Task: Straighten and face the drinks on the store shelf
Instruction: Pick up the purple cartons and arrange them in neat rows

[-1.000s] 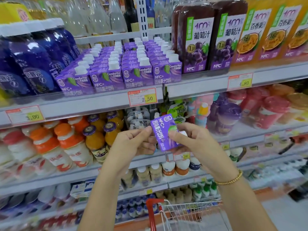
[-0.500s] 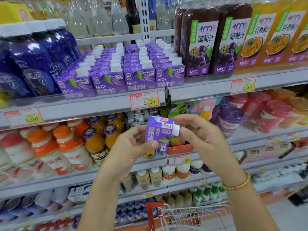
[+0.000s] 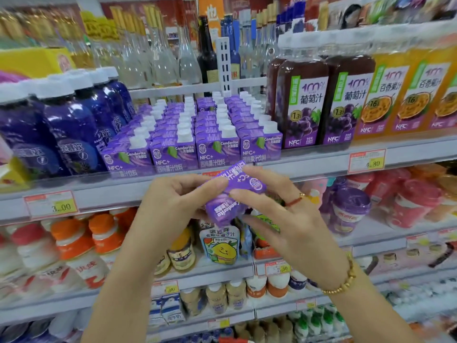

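Note:
A small purple juice carton (image 3: 232,194) is held in the air just below the shelf edge, tilted with its print upside down. My left hand (image 3: 173,204) pinches its left side and my right hand (image 3: 277,211) holds its right side with thumb and fingers. On the shelf (image 3: 309,159) above stand several rows of the same purple cartons (image 3: 195,134) with white caps, their fronts facing out.
Blue bottles (image 3: 69,125) stand left of the cartons. Dark grape juice bottles (image 3: 321,102) and orange juice bottles (image 3: 405,92) stand to the right. Lower shelves hold orange-capped yoghurt drinks (image 3: 74,243), pouches (image 3: 220,243) and pink cups (image 3: 410,204). Glass bottles (image 3: 173,53) fill the back.
Both hands have lifted the carton towards the upper shelf edge and turned it over. The view has moved closer to the shelf.

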The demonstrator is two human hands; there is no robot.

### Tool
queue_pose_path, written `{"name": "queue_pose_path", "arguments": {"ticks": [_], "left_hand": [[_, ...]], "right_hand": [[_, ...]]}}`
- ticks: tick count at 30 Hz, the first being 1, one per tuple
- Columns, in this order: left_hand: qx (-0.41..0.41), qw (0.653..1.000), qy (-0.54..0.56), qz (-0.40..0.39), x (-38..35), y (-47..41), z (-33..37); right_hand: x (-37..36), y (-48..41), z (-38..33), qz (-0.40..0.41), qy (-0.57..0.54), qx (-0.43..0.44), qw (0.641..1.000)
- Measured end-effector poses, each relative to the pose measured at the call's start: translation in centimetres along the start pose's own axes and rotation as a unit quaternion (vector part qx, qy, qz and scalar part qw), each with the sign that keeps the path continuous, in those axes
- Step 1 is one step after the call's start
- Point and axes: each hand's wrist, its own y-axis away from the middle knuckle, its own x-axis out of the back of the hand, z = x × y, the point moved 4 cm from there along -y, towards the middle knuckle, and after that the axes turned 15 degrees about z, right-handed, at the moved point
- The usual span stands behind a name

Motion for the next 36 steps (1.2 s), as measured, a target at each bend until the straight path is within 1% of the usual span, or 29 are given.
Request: {"name": "queue_pose_path", "arguments": {"ticks": [2,3,5,7,8,10,11,13,15,17,22,24,28,32,36], "left_hand": [[0.006,1.000,-0.012,-0.001,0.1,-0.8,1.2],[0.001,1.000,-0.019,0.012,0.2,-1.3,1.8],[-0.020,0.998,-0.022,0.056,0.9,-2.6,2.9],[-0.076,0.991,-0.027,0.104,1.8,-4.1,3.9],[-0.116,0.984,-0.049,0.129,2.3,-4.9,4.3],[-0.194,0.956,-0.151,0.162,3.1,-6.2,4.8],[-0.218,0.939,-0.211,0.162,3.1,-6.6,4.8],[-0.239,0.916,-0.295,0.129,2.8,-7.6,3.7],[-0.269,0.896,-0.339,0.099,2.2,-8.0,2.8],[-0.297,0.882,-0.352,0.099,2.0,-8.1,2.4],[-0.302,0.884,-0.343,0.103,2.6,-8.2,2.5],[-0.304,0.884,-0.340,0.100,2.7,-8.2,2.5],[-0.303,0.888,-0.328,0.106,2.9,-8.4,2.4],[-0.303,0.891,-0.323,0.104,2.9,-8.4,2.4],[-0.305,0.888,-0.328,0.108,2.9,-8.4,2.3]], "right_hand": [[-0.4,-1.5,0.2,0.033,0.029,0.031,0.999],[-0.5,-2.5,0.4,0.044,0.032,0.033,0.998],[-0.8,-4.9,0.8,0.050,0.019,0.008,0.999],[-1.2,-7.9,1.5,0.039,0.031,-0.024,0.998],[-1.4,-9.5,2.0,0.025,0.050,-0.040,0.998],[-2.3,-12.8,3.2,-0.014,0.100,-0.073,0.992],[-3.0,-14.3,4.0,-0.035,0.128,-0.087,0.987],[-4.7,-17.0,6.0,-0.077,0.185,-0.109,0.974],[-6.7,-19.2,8.1,-0.106,0.219,-0.125,0.962],[-8.7,-20.5,10.0,-0.135,0.240,-0.139,0.951],[-12.3,-21.2,12.5,-0.248,0.313,-0.123,0.909],[-13.2,-20.9,12.9,-0.275,0.315,-0.125,0.900],[-14.2,-21.0,13.0,-0.305,0.289,-0.146,0.896],[-14.5,-20.4,13.6,-0.348,0.267,-0.180,0.880],[-14.9,-20.0,14.4,-0.353,0.281,-0.192,0.871]]}}
